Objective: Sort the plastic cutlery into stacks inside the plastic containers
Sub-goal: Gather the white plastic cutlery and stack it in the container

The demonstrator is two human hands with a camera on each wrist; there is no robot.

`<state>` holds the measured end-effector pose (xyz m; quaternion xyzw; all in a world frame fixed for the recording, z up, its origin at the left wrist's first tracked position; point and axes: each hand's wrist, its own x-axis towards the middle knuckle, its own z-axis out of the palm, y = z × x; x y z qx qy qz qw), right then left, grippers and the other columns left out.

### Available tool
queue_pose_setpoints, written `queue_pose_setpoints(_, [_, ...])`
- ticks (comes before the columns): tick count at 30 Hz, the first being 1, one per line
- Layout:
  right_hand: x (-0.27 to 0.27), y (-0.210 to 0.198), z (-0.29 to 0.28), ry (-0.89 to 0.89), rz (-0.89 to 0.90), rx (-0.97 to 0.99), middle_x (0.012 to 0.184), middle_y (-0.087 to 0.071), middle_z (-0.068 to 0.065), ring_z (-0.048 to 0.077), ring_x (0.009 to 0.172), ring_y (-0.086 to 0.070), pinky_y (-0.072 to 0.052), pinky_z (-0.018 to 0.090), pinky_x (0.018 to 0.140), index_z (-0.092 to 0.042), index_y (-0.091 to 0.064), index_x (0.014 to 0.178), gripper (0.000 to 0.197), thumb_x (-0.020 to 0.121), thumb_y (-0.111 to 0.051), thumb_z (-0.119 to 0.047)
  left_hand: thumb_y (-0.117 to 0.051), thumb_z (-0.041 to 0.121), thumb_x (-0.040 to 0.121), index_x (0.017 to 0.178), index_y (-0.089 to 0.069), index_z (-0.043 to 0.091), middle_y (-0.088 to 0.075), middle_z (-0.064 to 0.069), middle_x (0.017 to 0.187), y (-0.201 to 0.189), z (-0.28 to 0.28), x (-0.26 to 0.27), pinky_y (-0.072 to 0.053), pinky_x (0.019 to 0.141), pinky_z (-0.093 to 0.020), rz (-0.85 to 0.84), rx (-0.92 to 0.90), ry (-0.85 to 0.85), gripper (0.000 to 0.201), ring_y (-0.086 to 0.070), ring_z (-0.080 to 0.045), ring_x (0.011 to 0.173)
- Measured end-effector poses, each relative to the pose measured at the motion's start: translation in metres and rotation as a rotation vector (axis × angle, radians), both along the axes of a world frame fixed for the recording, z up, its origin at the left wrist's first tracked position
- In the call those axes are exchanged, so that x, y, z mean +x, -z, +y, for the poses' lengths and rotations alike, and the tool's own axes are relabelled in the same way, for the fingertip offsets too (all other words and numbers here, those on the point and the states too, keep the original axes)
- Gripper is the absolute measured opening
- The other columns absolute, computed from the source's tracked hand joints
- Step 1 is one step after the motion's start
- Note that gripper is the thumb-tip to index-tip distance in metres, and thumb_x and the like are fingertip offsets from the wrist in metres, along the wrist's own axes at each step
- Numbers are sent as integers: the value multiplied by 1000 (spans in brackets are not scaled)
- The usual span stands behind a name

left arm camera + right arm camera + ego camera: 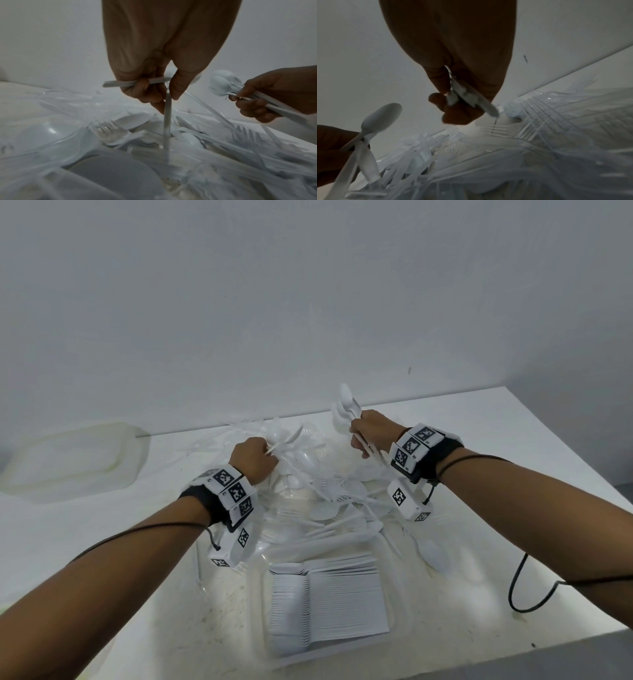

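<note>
- Left hand (252,457), left of frame centre in the head view: fingers curled round white cutlery handles, one held crosswise and one hanging down toward the heap; a spoon (381,117) sticking up from the fist at lower left of the right wrist view.
- Right hand (371,430), right of centre and slightly higher: closed round a bundle of spoons (346,405), bowls fanned upward past the knuckles, handles poking out below the palm toward the wrist.
- Same bundle at right edge of the left wrist view, pinched between thumb and curled fingers (254,106).
- Loose cutlery pile (329,494) in the middle of the frame between and below both hands: forks, spoons and knives tangled, partly over clear plastic; fork tines (108,128) plain at centre of the left wrist view.
- Clear container (274,642) at lower centre, holding a neat stack of spoons (329,604) laid on edge, bowls to the left, handles to the right.
- Another translucent container (72,460) at far left, well apart from the heap; contents not readable.
- White table (534,474) under everything, black cable (517,590) looping at lower right.
- Marker-tagged wrist bands (231,491) on both forearms.
</note>
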<state>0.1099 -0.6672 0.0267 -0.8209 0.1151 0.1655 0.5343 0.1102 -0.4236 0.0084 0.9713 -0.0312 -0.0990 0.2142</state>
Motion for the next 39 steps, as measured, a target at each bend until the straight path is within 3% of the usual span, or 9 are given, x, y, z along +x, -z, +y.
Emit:
queue_pose_setpoints(6, [-7, -5, -12, 98, 27, 39, 61, -39, 5, 14, 43, -27, -22, 16, 40, -16, -40, 83, 9, 87, -38, -9, -40, 13, 98, 96, -47, 6, -56, -13, 97, 0, 0, 5, -36, 73, -33, -29, -86, -42, 10, -52, -29, 89])
queue_pose_setpoints(11, [-17, -9, -14, 10, -8, -113, 56, -41, 4, 14, 40, -29, -22, 18, 40, -12, -44, 80, 14, 86, -56, -11, -36, 13, 98, 108, -46, -1, -53, -16, 100, -2, 2, 8, -42, 81, -39, -7, -92, -77, 19, -54, -37, 97])
queue_pose_setpoints(14, [-31, -11, -18, -155, 25, -305, 55, -47, 5, 12, 34, -34, -26, 17, 37, -7, -51, 76, 16, 85, -63, -11, -37, 12, 96, 95, -45, 2, -56, -19, 98, -3, 10, 10, -46, 76, -39, -25, -118, -65, 13, -56, -36, 87])
queue_pose_setpoints(17, [-50, -9, -22, -345, 122, -421, 55, -56, 6, 12, 33, -36, -28, 17, 36, -4, -61, 69, 16, 81, -67, -13, -38, 9, 95, 80, -39, 7, -51, -14, 86, -7, 17, 8, -30, 66, -33, -59, -94, -42, 16, -45, -30, 80])
queue_pose_setpoints(22, [-74, -4, -9, -543, 179, -571, 62, -64, 7, 8, 30, -37, -30, 15, 32, -2, -64, 70, 17, 80, -68, -14, -40, 10, 94, 69, -35, 12, -46, -6, 74, -9, 17, 3, -27, 63, -33, -51, -59, -6, 25, -43, -28, 77])
queue_pose_setpoints(28, [-81, 9, 4, -501, -29, -740, 60, -60, 0, 15, 59, -58, -54, 32, 66, -11, -51, 68, 25, 79, -72, -19, -39, 10, 93, 66, -33, 15, -44, -3, 69, -6, 9, -14, -26, 56, -32, -62, -83, 57, 28, -41, -24, 70])
queue_pose_setpoints(31, [-86, 12, 7, -505, -76, -690, 68, -66, 6, 11, 54, -56, -55, 33, 67, -7, -60, 74, 14, 81, -68, -16, -39, 10, 92, 67, -33, 14, -45, -3, 69, -6, 8, -21, -25, 53, -30, -65, -82, 68, 25, -39, -21, 66])
queue_pose_setpoints(34, [-88, 15, 10, -500, -166, -746, 85, -65, 10, 20, 69, -57, -50, 30, 65, -5, -63, 88, 14, 83, -67, -18, -38, 9, 91, 67, -33, 13, -44, -3, 68, -8, 10, -26, -25, 53, -30, -71, -81, 63, 25, -36, -19, 63])
queue_pose_setpoints(39, [-85, 18, 13, -503, -200, -798, 83, -55, 5, 24, 76, -54, -42, 29, 64, -11, -55, 82, 17, 80, -70, -19, -39, 9, 91, 67, -32, 14, -44, -3, 68, -11, 17, -30, -25, 53, -30, -88, -85, 56, 25, -37, -21, 65])
